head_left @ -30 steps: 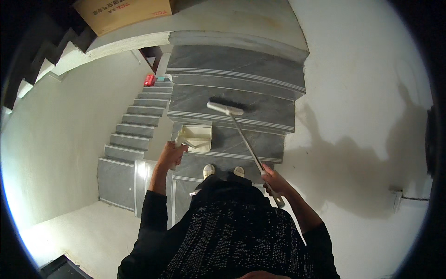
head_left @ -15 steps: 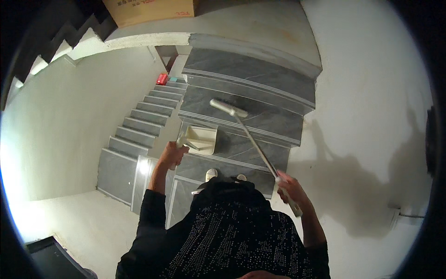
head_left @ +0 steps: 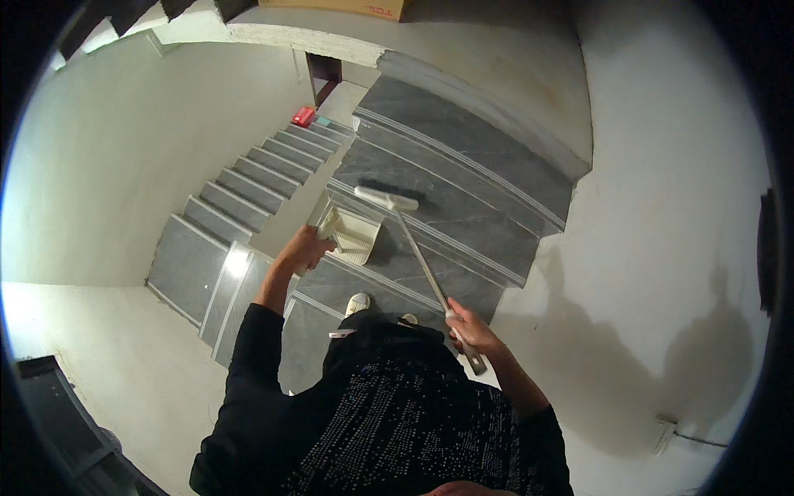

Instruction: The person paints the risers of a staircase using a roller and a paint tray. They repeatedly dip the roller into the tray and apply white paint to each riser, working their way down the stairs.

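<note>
My left hand (head_left: 307,249) grips the handle of a cream dustpan (head_left: 351,234), held against the edge of a grey stone step (head_left: 463,207). My right hand (head_left: 468,325) is closed around the long metal handle of a broom (head_left: 423,264). Its pale head (head_left: 386,198) with dark bristles rests on the step above the dustpan. My shoes (head_left: 357,303) stand on a lower step, and my dark patterned top fills the bottom of the view.
Grey stairs climb ahead between white walls; a second flight (head_left: 248,186) drops away at the left. A red object (head_left: 303,116) lies on the far landing. A cardboard box (head_left: 347,7) sits on the ledge above. A wall socket with cable (head_left: 670,430) is at lower right.
The view has swung so the stairs sit more to the right. The broom head has shifted along the step, closer above the dustpan. Both hands keep their grips.
</note>
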The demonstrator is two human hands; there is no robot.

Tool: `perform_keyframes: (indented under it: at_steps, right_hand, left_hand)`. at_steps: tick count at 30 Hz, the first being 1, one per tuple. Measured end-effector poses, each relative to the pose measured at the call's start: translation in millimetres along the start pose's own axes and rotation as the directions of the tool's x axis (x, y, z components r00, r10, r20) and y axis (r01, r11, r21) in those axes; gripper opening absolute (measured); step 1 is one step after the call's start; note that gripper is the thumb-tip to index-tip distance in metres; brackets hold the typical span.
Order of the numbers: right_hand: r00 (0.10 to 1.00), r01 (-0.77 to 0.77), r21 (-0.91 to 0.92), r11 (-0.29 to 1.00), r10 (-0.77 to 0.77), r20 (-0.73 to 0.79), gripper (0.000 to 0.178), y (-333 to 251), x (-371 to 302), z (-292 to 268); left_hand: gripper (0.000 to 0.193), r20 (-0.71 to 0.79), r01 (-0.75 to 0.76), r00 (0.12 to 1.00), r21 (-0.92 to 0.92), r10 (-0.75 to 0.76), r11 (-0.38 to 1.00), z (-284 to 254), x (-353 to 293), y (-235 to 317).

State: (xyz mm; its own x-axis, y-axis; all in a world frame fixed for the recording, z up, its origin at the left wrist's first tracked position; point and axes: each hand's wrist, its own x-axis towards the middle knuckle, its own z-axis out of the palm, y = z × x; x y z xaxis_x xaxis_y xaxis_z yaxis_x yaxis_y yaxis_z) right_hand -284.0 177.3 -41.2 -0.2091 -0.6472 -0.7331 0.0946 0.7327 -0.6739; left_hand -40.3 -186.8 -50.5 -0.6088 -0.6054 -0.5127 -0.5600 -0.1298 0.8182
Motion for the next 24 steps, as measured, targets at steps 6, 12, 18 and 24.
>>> perform_keyframes:
  at_steps: [6,12,18,24]
  right_hand:
    - [0.982,-0.185,0.020,0.982,0.185,0.027,0.058,-103,-102,-26]
    - [0.999,-0.050,0.157,0.986,0.051,-0.002,0.064,-110,-32,-27]
    - [0.997,-0.075,0.029,0.997,0.074,0.024,0.070,-144,85,14]
    - [0.983,-0.149,-0.102,0.984,0.158,0.089,0.067,-123,41,11]
  left_hand:
    - [0.020,-0.064,-0.021,0.998,-0.094,0.015,0.995,-11,-6,-9]
    - [0.021,-0.098,0.067,0.993,0.095,-0.058,0.993,-35,0,-14]
    - [0.023,-0.091,0.039,0.995,0.026,-0.037,0.999,-42,0,-9]
    - [0.023,-0.119,0.075,0.991,0.059,-0.068,0.995,-47,13,-24]
